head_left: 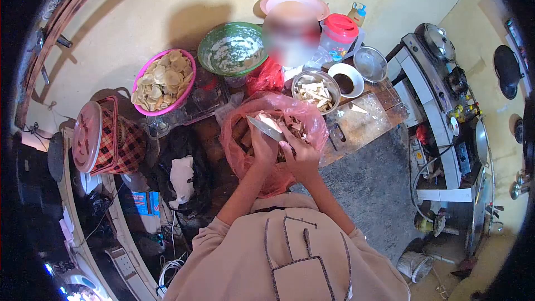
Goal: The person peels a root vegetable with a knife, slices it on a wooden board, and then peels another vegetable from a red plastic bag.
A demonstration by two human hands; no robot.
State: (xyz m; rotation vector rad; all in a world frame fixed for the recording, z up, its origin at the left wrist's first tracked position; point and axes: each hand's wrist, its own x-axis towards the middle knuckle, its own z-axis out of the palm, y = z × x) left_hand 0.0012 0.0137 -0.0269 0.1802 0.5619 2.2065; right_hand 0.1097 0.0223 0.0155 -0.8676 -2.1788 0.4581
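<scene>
1. Two hands are working over one red plastic bag. The right hand is closing around one knife, its handle hidden by the fingers.
2. The left hand is curling behind the blade; it seems to be holding one pale piece, but I cannot tell how tightly, as the fingers are mostly hidden.
3. The knife is showing a broad, shiny grey blade, slanting across the bag's mouth. The piece is looking creamy white and smooth, its far end showing past the blade, over the bag's opening.
4. Brown scraps, too jumbled to count, are lying inside the bag.
5. One checked tub with a pink lid is standing well to the left of the bag.
6. One chopping board is lying to the right of the bag, its surface looking worn and stained.
7. Two steel bowls are sitting beyond the bag to the right: one, just beside it, is holding many pale sticks; the other is farther off. One white bowl is holding dark liquid between them.
8. Beyond the bag to the left, one pink basket is holding overlapping round slices, too many to count.
9. Farther beyond the bag, one green basin is showing white smears inside, and one jar is wearing a red lid.
</scene>
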